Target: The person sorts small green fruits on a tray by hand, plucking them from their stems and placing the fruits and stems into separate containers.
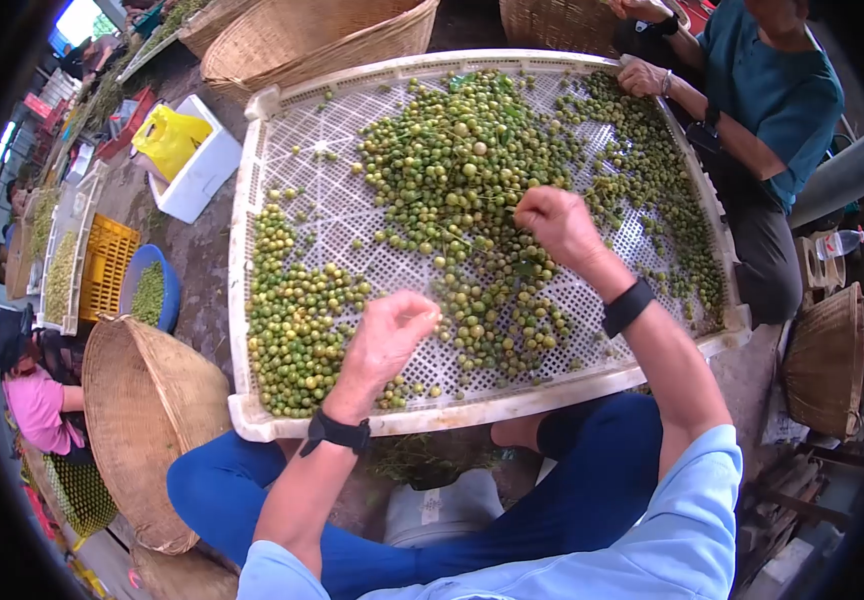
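Note:
A large white perforated plastic tray (239, 270) lies across in front of me, holding small round green-yellow fruits. The main heap (442, 140) spreads from the far middle toward the near edge, and a separate group of fruits (297, 340) lies at the left. My right hand (560, 228) is closed in a pinch over the right side of the main heap. My left hand (390, 338) hovers between the left group and the middle fruits, thumb and fingers curled together. Whatever either hand's fingertips hold is too small or hidden to name.
Another person (767, 90) sits at the tray's far right, a hand (642, 78) on its edge. Wicker baskets (147, 420) stand around it. At the left are a white foam box (197, 170) with a yellow bag, a blue basin (165, 315) and a yellow crate (110, 262).

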A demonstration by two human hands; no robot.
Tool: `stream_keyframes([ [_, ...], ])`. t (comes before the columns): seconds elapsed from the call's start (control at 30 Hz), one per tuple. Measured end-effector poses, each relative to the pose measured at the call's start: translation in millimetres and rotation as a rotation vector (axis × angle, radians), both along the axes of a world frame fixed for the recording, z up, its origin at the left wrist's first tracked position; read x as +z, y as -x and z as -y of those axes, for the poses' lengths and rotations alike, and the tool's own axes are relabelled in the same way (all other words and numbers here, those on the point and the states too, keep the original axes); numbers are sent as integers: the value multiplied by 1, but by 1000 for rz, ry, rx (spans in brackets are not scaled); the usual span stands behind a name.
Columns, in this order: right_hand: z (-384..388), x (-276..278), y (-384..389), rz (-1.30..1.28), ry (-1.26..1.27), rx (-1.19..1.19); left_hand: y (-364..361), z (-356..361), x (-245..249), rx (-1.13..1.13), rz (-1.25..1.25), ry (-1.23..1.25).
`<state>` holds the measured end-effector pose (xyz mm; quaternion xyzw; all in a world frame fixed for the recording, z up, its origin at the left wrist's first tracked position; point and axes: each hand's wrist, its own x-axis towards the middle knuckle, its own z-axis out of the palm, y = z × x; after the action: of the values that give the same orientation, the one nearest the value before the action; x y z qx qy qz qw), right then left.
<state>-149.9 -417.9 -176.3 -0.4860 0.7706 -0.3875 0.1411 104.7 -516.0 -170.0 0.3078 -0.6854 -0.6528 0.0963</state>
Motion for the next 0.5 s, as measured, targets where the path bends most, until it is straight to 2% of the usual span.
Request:
stream_keyframes([
  [0.1,-18,29,32,4,-275,-39,3,2,9,8,8,-62],
  [0.13,-23,21,38,-3,-277,-44,4,1,9,5,1,-65],
  [0.23,-31,-11,39,-418,-289,17,5,-2,10,-48,-12,-60],
  [0.4,-34,-5,34,-444,-295,31,7,-7,9,-72,6,2],
  [0.47,-38,0,29,68,-57,-90,8,-10,9,-85,-5,-2],
  [0.5,-38,4,26,175,68,-161,9,-14,12,-79,-8,4],
])
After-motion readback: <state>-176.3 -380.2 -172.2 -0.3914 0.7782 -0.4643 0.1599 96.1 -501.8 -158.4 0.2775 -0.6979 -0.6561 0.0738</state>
